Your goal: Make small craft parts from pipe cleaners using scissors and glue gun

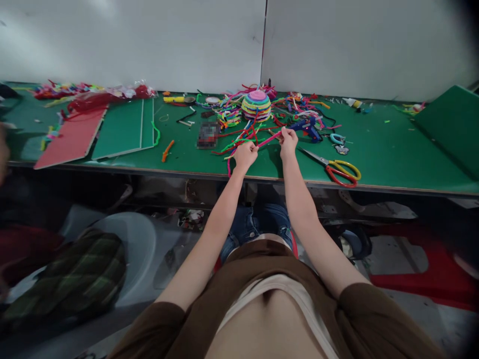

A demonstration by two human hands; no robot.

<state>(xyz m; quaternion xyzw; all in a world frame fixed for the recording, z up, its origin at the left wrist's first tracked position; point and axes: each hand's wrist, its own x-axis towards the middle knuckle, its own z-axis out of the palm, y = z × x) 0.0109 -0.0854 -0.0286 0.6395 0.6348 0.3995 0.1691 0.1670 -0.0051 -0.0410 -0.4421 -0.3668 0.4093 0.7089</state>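
Observation:
My left hand point(246, 155) and my right hand point(288, 141) both pinch a pink pipe cleaner point(269, 139) stretched between them, just above the green table point(392, 149). Right behind the hands lies a tangle of loose coloured pipe cleaners point(243, 134). Further back stands a striped multicoloured dome point(256, 104) made of coiled pipe cleaners.
Scissors point(339, 169) with red and yellow handles lie right of my hands. A blue glue gun point(309, 128) rests behind them. Green and red boards point(123, 127) lie at the left, an orange pipe cleaner point(168, 150) nearby. A grey chair with a plaid bag point(75, 279) stands lower left.

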